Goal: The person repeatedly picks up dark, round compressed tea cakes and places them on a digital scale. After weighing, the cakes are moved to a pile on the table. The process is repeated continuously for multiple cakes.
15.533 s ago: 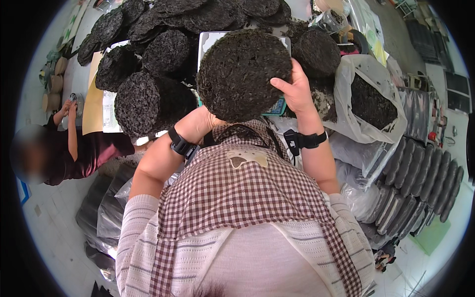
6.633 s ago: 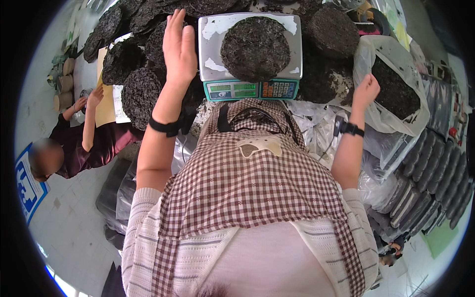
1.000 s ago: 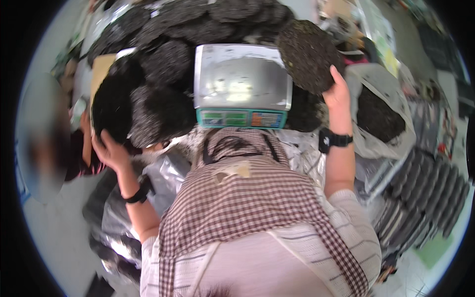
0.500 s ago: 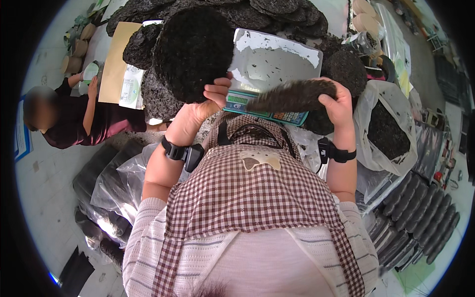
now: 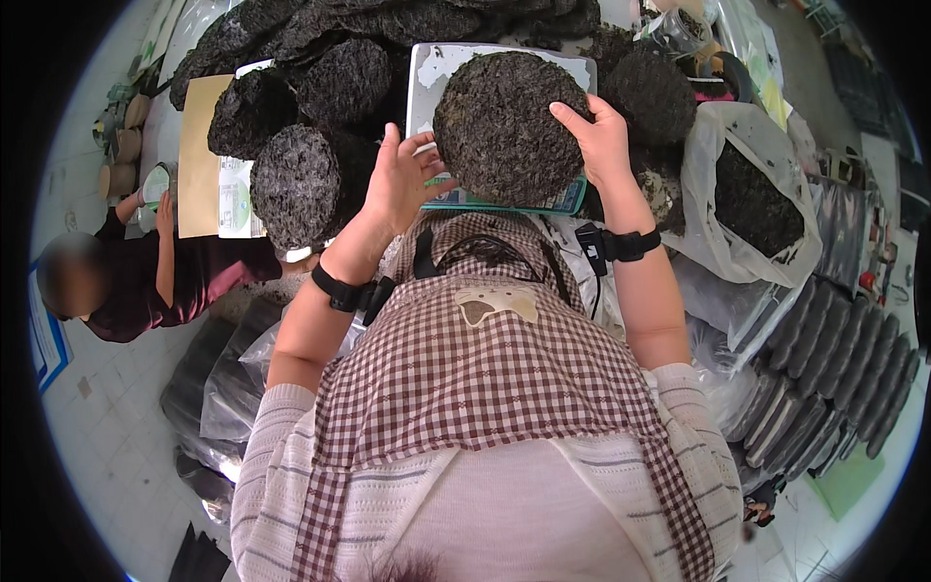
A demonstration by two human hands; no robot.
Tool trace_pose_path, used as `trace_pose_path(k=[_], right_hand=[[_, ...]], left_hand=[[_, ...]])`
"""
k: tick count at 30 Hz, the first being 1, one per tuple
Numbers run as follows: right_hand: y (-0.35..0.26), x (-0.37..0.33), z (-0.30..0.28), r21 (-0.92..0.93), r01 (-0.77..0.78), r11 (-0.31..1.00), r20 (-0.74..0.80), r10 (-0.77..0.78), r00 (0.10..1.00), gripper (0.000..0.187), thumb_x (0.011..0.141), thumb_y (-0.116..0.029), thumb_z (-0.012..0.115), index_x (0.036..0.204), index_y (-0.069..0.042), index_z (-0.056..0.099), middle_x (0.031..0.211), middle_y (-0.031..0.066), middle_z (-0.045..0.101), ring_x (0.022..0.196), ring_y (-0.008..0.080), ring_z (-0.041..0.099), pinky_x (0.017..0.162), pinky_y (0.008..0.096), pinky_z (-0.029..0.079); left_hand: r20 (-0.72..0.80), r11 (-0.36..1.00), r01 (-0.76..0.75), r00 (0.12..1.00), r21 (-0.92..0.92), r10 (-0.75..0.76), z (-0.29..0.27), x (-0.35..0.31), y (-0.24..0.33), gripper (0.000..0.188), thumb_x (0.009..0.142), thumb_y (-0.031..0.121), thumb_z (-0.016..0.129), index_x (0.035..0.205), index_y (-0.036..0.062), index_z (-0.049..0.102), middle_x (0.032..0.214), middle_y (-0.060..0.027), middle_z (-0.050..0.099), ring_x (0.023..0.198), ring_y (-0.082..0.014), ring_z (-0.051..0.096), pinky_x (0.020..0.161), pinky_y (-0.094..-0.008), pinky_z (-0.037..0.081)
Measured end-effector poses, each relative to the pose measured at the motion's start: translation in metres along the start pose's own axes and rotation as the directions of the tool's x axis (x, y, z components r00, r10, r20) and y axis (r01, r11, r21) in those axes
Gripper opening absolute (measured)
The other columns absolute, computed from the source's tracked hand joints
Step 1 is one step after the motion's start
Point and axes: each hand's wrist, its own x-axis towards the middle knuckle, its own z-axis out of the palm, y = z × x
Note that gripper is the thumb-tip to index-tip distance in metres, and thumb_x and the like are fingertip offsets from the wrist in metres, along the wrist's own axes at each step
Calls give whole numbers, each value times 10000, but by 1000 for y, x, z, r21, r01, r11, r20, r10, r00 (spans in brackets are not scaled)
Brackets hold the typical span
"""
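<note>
Your right hand (image 5: 603,145) pinches the dark round disc (image 5: 509,131) by its right side, thumb on top, above the scale (image 5: 424,73). Your left hand (image 5: 396,189) spreads wide at the disc's left edge; I cannot tell if it touches. Held mainly from one side, the disc could sag, crack or shed flakes onto the scale.

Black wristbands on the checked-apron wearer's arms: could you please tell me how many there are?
2: one black wristband behind the left hand, another behind the right hand; any under the white knitted sleeves would be hidden.
</note>
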Motion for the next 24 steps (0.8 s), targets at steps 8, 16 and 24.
trace_pose_path(k=[8, 16, 24], right_hand=[[21, -24, -8, 420, -390, 819, 157, 358, 920, 725, 885, -186, 855, 1467, 64, 502, 1331, 134, 648, 1235, 264, 612, 1081, 445, 494], [16, -25, 18, -729, 303, 614, -101, -534, 839, 284, 904, -102, 790, 1173, -66, 707, 1029, 121, 702, 947, 278, 691, 866, 383, 560], [33, -9, 46, -743, 456, 490, 216, -469, 857, 88, 861, -111, 796, 886, -57, 731, 865, 92, 679, 782, 304, 684, 678, 397, 546]], left_hand=[[122, 859, -386, 922, 337, 367, 31, 27, -3, 559, 1019, 136, 709, 1468, -57, 438, 1302, -117, 637, 1150, -169, 621, 1003, -337, 525], [52, 666, -500, 819, 553, 572, 26, 58, -29, 550, 950, 130, 768, 1350, -119, 483, 1146, -181, 699, 1008, -193, 683, 878, -329, 572], [74, 717, -474, 856, 511, 512, 45, 56, -28, 465, 965, 120, 757, 1284, -96, 497, 1166, -160, 682, 1016, -169, 657, 866, -313, 567]])
